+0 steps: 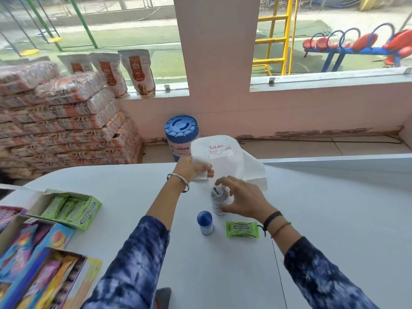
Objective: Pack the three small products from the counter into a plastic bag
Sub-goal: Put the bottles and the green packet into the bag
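Note:
A white plastic bag (225, 158) with red print stands up at the counter's far edge, and my left hand (192, 169) is shut on its near left corner. My right hand (242, 198) curls around a small clear-capped bottle (218, 198) standing on the counter; the fingers touch its cap and side. A small white bottle with a blue cap (205, 223) stands just left of my right wrist. A green Doublemint gum pack (242, 229) lies flat under that wrist.
The white counter (334, 219) carries an open green gum box (66, 208) and colourful display boxes (33, 264) at the left. Beyond the edge stand a blue-lidded tub (181, 132), stacked feed sacks (62, 121) and dog food pouches (139, 72).

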### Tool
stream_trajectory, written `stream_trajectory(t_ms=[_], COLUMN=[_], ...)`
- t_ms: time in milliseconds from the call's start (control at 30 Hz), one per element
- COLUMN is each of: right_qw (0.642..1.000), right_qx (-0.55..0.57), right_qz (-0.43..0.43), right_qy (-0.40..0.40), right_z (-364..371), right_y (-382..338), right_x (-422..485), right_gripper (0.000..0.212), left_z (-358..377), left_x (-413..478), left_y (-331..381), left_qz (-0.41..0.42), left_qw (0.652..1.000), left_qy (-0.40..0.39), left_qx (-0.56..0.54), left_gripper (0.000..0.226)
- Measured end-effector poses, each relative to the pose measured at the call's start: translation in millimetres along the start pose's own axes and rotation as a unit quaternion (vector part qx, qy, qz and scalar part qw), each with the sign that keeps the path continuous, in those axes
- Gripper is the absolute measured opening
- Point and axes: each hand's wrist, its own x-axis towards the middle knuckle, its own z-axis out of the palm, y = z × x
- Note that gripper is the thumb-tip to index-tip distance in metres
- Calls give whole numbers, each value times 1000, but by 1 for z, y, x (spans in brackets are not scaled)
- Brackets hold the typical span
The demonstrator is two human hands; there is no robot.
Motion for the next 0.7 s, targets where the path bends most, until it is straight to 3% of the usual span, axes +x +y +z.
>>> stream_trajectory(t_ms=[133, 267, 467, 600, 700], right_qw=[985, 970, 973, 978, 978], right_qx=[122, 100, 54, 30, -6], right_qz=[5, 68, 171, 172, 142], right_qy=[121, 210, 142, 115, 151], right_z=[-32, -38, -4, -7, -12], right_y=[-10, -10, 13, 7, -11], right_x=[-5, 32, 72, 71, 51], right_gripper=[54, 43, 31, 33, 30], left_z=[-4, -5, -12, -19, -22], left_x=[-2, -4, -8, -11, -13], left_y=[-8, -17, -24, -29, -32], left_qz=[-9, -28, -38, -38, -35], left_qw=[998, 995, 986, 981, 980], left_qy=[-16, -11, -17, -15, 0], left_qx=[-67, -100, -161, -188, -194], left_gripper=[13, 15, 15, 16, 17])
